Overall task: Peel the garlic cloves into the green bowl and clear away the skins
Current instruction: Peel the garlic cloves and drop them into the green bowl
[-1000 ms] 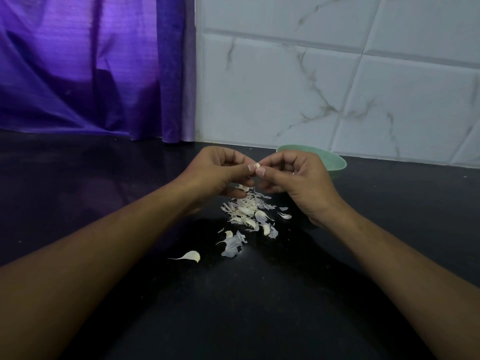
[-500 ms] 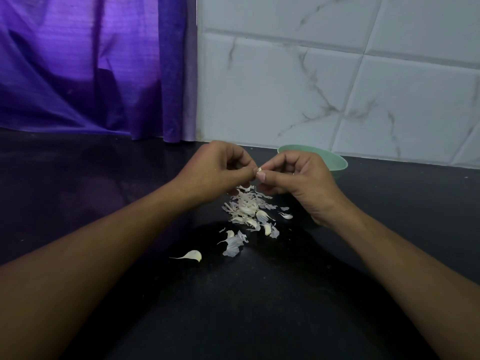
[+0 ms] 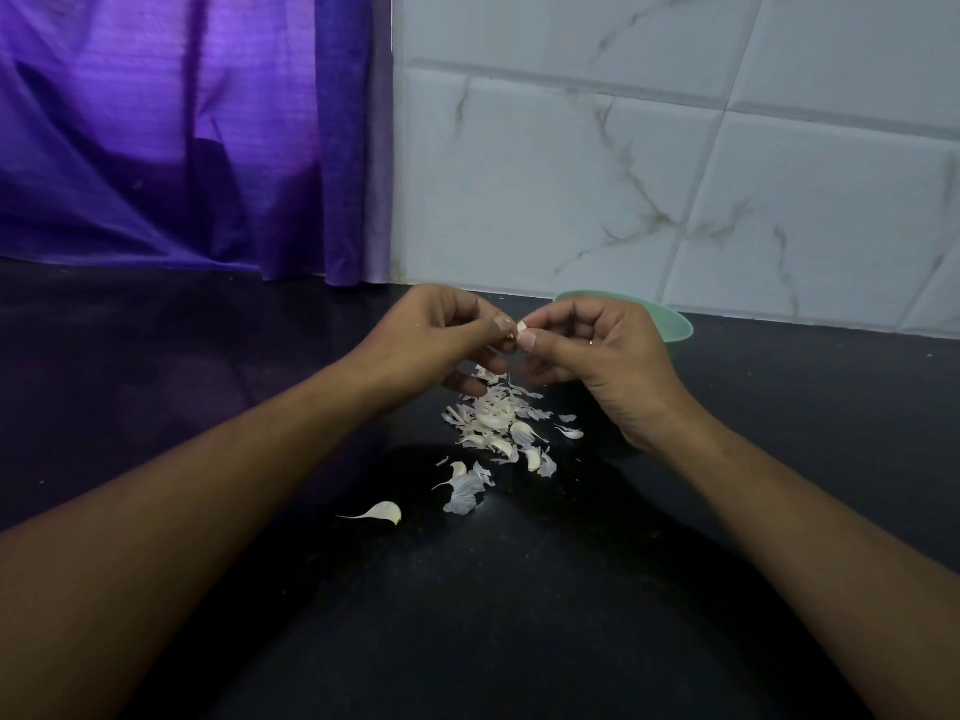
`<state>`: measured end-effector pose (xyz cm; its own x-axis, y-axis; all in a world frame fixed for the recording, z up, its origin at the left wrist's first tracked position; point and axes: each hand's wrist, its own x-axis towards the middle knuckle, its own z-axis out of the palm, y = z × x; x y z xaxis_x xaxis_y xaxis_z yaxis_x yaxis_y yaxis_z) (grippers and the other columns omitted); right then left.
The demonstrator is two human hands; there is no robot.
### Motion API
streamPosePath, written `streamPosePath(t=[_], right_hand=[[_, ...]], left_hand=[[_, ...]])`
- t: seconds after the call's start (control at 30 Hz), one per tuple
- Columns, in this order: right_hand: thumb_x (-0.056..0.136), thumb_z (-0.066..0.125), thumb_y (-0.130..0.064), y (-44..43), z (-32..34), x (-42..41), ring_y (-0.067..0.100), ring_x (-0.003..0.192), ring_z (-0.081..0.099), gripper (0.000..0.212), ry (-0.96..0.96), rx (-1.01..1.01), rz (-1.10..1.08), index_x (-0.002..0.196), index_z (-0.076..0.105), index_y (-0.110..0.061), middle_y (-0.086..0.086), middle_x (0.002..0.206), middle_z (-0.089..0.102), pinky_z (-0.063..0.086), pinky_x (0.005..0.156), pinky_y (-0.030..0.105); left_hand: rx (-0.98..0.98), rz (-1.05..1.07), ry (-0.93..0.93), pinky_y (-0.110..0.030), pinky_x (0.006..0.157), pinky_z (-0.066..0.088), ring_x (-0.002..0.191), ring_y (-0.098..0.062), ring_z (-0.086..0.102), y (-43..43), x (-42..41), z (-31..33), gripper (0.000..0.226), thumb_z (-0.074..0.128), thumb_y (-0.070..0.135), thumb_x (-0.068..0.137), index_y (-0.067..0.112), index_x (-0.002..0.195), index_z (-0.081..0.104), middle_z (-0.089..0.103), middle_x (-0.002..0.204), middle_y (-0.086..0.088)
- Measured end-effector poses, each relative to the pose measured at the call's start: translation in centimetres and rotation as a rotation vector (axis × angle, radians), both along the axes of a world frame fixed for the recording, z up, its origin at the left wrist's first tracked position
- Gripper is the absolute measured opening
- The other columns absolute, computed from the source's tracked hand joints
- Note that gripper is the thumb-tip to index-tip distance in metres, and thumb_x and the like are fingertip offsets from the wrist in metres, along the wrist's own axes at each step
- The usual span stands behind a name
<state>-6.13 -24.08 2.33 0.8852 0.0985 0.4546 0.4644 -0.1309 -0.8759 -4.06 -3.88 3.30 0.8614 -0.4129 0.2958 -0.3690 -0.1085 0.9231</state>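
One head-worn view, looking forward and down toward the green bowl.

We look from the bowl's near side, above it, facing the tiled wall just behind it. The bowl sits right of mid-frame, close to us: our forearms run in from the bottom corners, and the left hand and right hand pinch a garlic clove just this side of it. A purple curtain hangs well left of the bowl.

Directly under fingertips: skin pile on black counter. Just behind and right of them: green bowl. Left of them, open counter up to purple curtain. Tiled wall closes the far side.
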Motion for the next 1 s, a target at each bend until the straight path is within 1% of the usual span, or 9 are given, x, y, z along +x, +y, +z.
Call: streamPosePath(t=[0.07, 0.17, 0.33, 0.5, 0.63, 0.73, 0.8, 0.9, 1.0], right_hand=[[0.087, 0.077, 0.001, -0.01, 0.03, -0.01, 0.019, 0.070, 0.073, 0.011, -0.038, -0.034, -0.012, 0.098, 0.074, 0.000, 0.015, 0.082, 0.077, 0.063, 0.068, 0.035], [0.087, 0.077, 0.004, 0.04, 0.05, -0.04, 0.019, 0.073, 0.075, 0.013, -0.074, -0.084, -0.007, 0.099, 0.075, 0.001, 0.018, 0.087, 0.078, 0.063, 0.070, 0.034], [0.086, 0.077, 0.004, 0.02, 0.08, -0.13, 0.019, 0.076, 0.075, 0.015, -0.091, -0.111, 0.010, 0.100, 0.076, -0.002, 0.016, 0.088, 0.078, 0.063, 0.072, 0.033], [0.088, 0.078, 0.001, 0.05, -0.04, -0.03, 0.020, 0.073, 0.073, 0.013, -0.102, -0.118, -0.035, 0.099, 0.076, -0.006, 0.010, 0.083, 0.077, 0.061, 0.071, 0.039], [0.088, 0.077, 0.003, 0.16, -0.01, -0.17, 0.018, 0.071, 0.073, 0.013, -0.117, -0.119, -0.030, 0.100, 0.075, -0.002, 0.011, 0.081, 0.076, 0.060, 0.067, 0.028], [0.088, 0.076, 0.004, 0.34, -0.01, -0.30, 0.017, 0.070, 0.073, 0.013, -0.119, -0.112, -0.023, 0.100, 0.075, -0.001, 0.015, 0.083, 0.076, 0.060, 0.067, 0.026], [0.088, 0.075, 0.005, 0.48, -0.06, -0.29, 0.017, 0.069, 0.072, 0.013, -0.106, -0.099, -0.019, 0.100, 0.075, -0.001, 0.014, 0.082, 0.076, 0.060, 0.067, 0.027], [0.088, 0.076, 0.004, 0.72, -0.23, -0.27, 0.020, 0.069, 0.072, 0.012, -0.069, -0.066, -0.011, 0.099, 0.075, -0.002, 0.017, 0.083, 0.076, 0.062, 0.068, 0.035], [0.088, 0.076, 0.002, 0.78, -0.25, -0.35, 0.024, 0.069, 0.072, 0.011, -0.034, -0.024, -0.002, 0.096, 0.075, -0.005, 0.018, 0.083, 0.076, 0.063, 0.070, 0.037]], left_hand=[[-0.006, 0.008, 0.007, -0.032, 0.065, 0.062, 0.085, -0.018, 0.073, -0.05, 0.04, -0.07, 0.024, 0.070, 0.020, 0.099, -0.002, 0.104, 0.074, 0.076, 0.101, -0.017], [-0.015, 0.023, 0.026, -0.029, 0.063, 0.062, 0.083, -0.017, 0.072, -0.08, 0.20, -0.16, 0.022, 0.076, 0.019, 0.093, -0.001, 0.101, 0.075, 0.077, 0.098, -0.018], [-0.011, 0.037, 0.026, -0.027, 0.060, 0.061, 0.081, -0.016, 0.072, -0.09, 0.27, -0.27, 0.021, 0.076, 0.017, 0.093, -0.002, 0.102, 0.074, 0.075, 0.100, -0.022], [0.009, 0.040, -0.005, -0.029, 0.063, 0.063, 0.084, -0.018, 0.073, -0.02, 0.23, -0.09, 0.017, 0.073, 0.013, 0.095, -0.002, 0.105, 0.074, 0.076, 0.103, -0.021], [0.031, 0.081, -0.045, -0.031, 0.063, 0.062, 0.082, -0.020, 0.073, -0.14, 0.20, -0.13, 0.015, 0.075, 0.014, 0.094, 0.001, 0.100, 0.076, 0.077, 0.096, -0.019], [0.040, 0.116, -0.067, -0.037, 0.066, 0.063, 0.081, -0.023, 0.075, -0.18, 0.20, -0.07, 0.012, 0.077, 0.016, 0.092, 0.004, 0.094, 0.077, 0.078, 0.090, -0.016], [0.044, 0.131, -0.065, -0.040, 0.069, 0.063, 0.081, -0.025, 0.075, -0.26, 0.14, 0.01, 0.010, 0.077, 0.014, 0.091, 0.004, 0.091, 0.077, 0.078, 0.087, -0.015], [0.027, 0.141, -0.032, -0.040, 0.069, 0.062, 0.078, -0.021, 0.074, -0.48, -0.03, 0.10, 0.009, 0.076, 0.010, 0.088, 0.002, 0.086, 0.076, 0.077, 0.085, -0.016], [-0.020, 0.131, 0.034, -0.039, 0.068, 0.062, 0.077, -0.018, 0.072, -0.59, -0.09, 0.15, 0.011, 0.074, 0.007, 0.089, -0.004, 0.088, 0.074, 0.075, 0.088, -0.020]])
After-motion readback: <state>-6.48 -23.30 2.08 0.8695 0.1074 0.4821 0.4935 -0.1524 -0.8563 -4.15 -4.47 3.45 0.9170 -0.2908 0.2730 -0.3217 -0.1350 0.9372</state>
